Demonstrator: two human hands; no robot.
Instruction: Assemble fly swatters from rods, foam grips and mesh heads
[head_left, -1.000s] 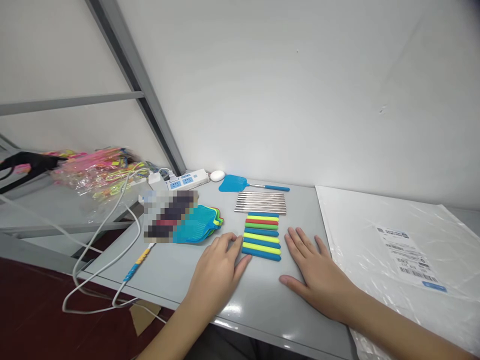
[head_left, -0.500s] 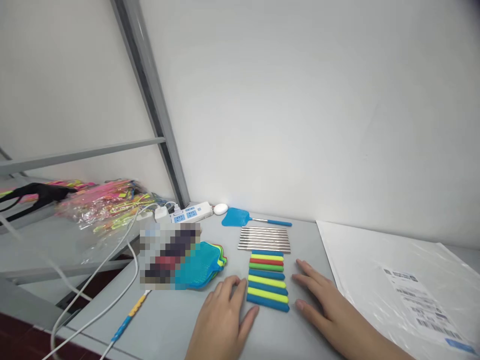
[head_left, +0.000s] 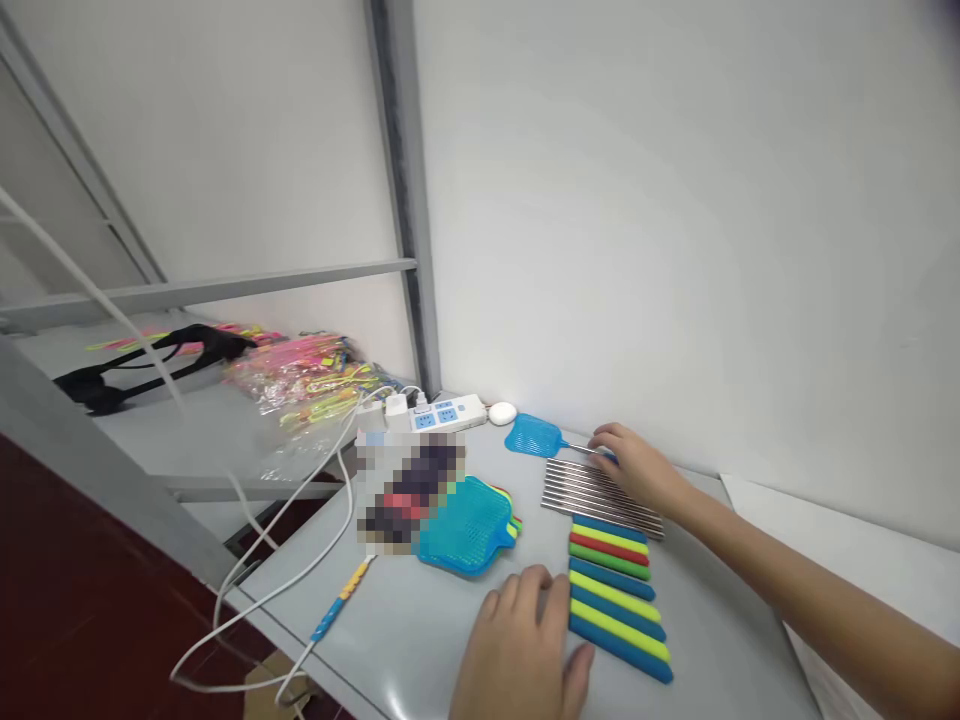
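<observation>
My right hand (head_left: 634,465) reaches to the back of the table, thumb and fingers closed round the handle of a blue fly swatter (head_left: 534,436) lying by the wall. Under that wrist lies a row of thin metal rods (head_left: 592,492). Nearer me is a row of foam-like handle sleeves (head_left: 611,580) in blue, yellow, red and green. My left hand (head_left: 517,645) rests open on the table just left of the sleeves, holding nothing. Beyond it lies a stack of swatter heads (head_left: 466,528), a blue one on top.
A power strip (head_left: 450,412) and a white oval object (head_left: 502,412) stand against the wall. White cables (head_left: 349,500) hang over the left edge. A blurred-out item (head_left: 412,500) lies beside the swatter heads. Bagged colourful goods (head_left: 307,370) fill the left shelf; a white package (head_left: 765,500) lies right.
My right hand has moved from beside the sleeves up to the fly swatter's handle. The view has turned left, so things appear further right. My left hand stays by the sleeves.
</observation>
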